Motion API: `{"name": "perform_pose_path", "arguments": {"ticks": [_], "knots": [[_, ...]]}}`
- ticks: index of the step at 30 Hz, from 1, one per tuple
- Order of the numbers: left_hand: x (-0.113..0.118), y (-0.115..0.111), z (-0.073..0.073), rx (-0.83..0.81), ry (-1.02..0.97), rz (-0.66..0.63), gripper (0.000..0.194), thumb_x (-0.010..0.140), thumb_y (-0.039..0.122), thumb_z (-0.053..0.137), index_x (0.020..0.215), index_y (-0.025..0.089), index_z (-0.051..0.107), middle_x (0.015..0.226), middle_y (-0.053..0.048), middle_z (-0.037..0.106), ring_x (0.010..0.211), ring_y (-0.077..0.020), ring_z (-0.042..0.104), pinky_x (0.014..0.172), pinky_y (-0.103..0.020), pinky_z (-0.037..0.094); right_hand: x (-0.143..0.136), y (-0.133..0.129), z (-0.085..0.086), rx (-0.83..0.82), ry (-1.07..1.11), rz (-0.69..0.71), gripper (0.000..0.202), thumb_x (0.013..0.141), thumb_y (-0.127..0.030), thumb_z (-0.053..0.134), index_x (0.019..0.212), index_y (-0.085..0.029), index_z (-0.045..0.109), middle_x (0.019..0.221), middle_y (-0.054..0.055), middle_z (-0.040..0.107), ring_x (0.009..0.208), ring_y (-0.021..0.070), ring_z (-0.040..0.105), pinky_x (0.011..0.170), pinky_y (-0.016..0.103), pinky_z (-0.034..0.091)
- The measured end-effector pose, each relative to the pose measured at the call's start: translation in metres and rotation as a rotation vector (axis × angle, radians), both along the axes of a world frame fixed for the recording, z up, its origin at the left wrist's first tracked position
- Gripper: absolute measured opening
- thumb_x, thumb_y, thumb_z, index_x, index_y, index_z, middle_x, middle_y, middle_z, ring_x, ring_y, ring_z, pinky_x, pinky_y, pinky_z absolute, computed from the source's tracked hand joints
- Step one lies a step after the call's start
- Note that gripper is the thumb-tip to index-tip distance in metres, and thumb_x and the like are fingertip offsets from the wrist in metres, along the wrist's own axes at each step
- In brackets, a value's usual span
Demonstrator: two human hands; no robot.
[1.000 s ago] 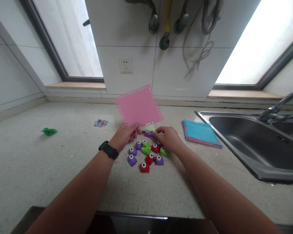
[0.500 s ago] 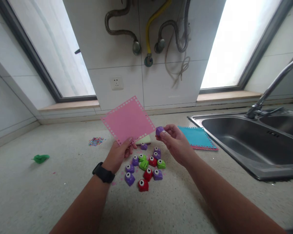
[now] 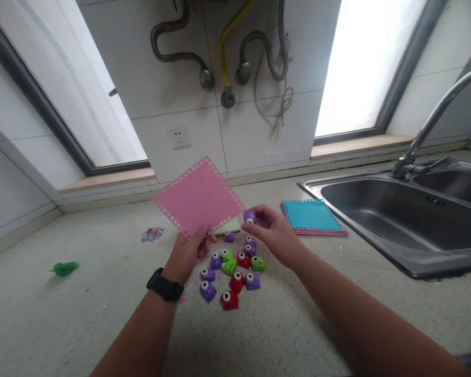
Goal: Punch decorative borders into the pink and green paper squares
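Observation:
My left hand (image 3: pixel 188 254) pinches a sheet of pink paper (image 3: pixel 200 196) by its lower corner and holds it raised over the counter. Small punched holes line the sheet's edges. In my right hand (image 3: pixel 272 228) is a purple craft punch (image 3: pixel 250 217), held between thumb and fingers close to the paper's right corner; whether it touches the paper I cannot tell. Below both hands lie several more punches: purple ones (image 3: pixel 208 290), red ones (image 3: pixel 230 300) and green ones (image 3: pixel 258 263). A pale green paper stack (image 3: pixel 228 226) lies partly hidden behind the pink sheet.
A stack of blue and pink punched paper (image 3: pixel 314 215) lies beside the steel sink (image 3: pixel 371 222) on the right. Colourful paper bits (image 3: pixel 153 234) and a green crumpled piece (image 3: pixel 65 268) lie on the left of the counter (image 3: pixel 121 314). A faucet (image 3: pixel 427 133) rises behind the sink.
The purple punch has turned in my right hand so its white button now shows facing me. The pink paper stays in my left hand. The camera view has tilted slightly.

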State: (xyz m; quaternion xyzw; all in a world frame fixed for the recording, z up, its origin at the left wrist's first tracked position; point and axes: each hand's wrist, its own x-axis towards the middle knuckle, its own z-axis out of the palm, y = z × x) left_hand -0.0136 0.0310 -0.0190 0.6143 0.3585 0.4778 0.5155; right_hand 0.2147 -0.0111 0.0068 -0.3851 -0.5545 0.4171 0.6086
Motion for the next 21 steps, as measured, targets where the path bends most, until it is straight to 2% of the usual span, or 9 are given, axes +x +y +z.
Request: {"name": "perform_pose_path", "arguments": {"ticks": [6,12,18,21], "knots": [[0.002,-0.003,0.002,0.011,0.036,-0.015,0.037,0.09,0.047,0.06,0.076,0.014,0.069,0.06,-0.001,0.058,0.052,-0.009,0.045,0.047,-0.02,0.032,-0.005,-0.002,-0.002,-0.006,0.017,0.018,0.033,0.071,-0.032,0.083,0.093,-0.021,0.062,0.081,0.0,0.064,0.073,0.0146,0.058,0.068,0.032,0.046],[0.002,-0.006,0.006,0.014,0.085,-0.022,0.038,0.09,0.049,0.058,0.076,0.015,0.068,0.065,-0.002,0.061,0.053,-0.0106,0.046,0.048,-0.022,0.033,-0.007,-0.002,-0.003,0.006,0.018,0.014,0.027,0.074,-0.033,0.081,0.091,-0.021,0.063,0.084,0.0,0.065,0.077,0.0153,0.059,0.073,0.033,0.047],[0.002,-0.01,0.012,0.089,0.187,-0.027,0.043,0.093,0.049,0.054,0.073,0.015,0.07,0.057,0.001,0.054,0.052,-0.0104,0.044,0.05,-0.023,0.032,-0.009,-0.002,-0.002,-0.036,0.072,0.078,0.027,0.08,-0.037,0.076,0.097,-0.023,0.06,0.081,-0.001,0.067,0.066,0.0133,0.059,0.064,0.031,0.047],[0.002,-0.012,0.014,0.119,0.213,-0.026,0.042,0.094,0.049,0.053,0.073,0.016,0.07,0.058,0.001,0.054,0.054,-0.0112,0.046,0.052,-0.023,0.034,-0.01,-0.002,-0.004,-0.059,0.065,0.098,0.027,0.081,-0.038,0.075,0.097,-0.022,0.061,0.079,-0.001,0.066,0.067,0.0138,0.06,0.065,0.031,0.047]]}}
